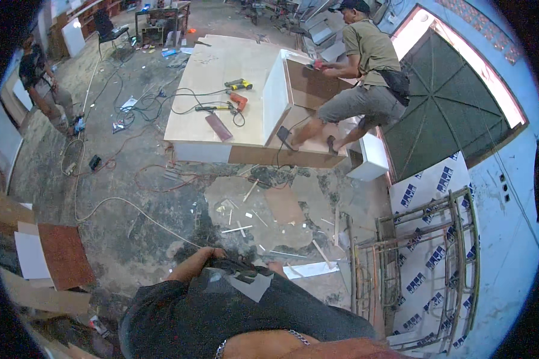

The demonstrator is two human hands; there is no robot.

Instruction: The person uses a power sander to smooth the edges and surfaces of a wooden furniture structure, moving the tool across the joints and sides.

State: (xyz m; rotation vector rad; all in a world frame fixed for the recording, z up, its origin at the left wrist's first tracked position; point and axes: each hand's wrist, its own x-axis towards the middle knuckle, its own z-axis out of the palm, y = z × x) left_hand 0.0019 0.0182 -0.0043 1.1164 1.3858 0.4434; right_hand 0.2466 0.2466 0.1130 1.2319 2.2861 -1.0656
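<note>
An orange drill (238, 101) lies on the wooden bench (188, 122), presumably for ready reach; the left hand (211, 253) curls beside a dark object (242, 267) at waist level, grip indeterminable, and the right hand (276, 267), partly hidden by the dark shirt (179, 311), cannot be judged open or closed.

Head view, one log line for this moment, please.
left hand: at dark item, grip unclear | right hand: partly hidden by shirt | orange tool: on pale platform | co-worker: bent forward, holding red item
</note>
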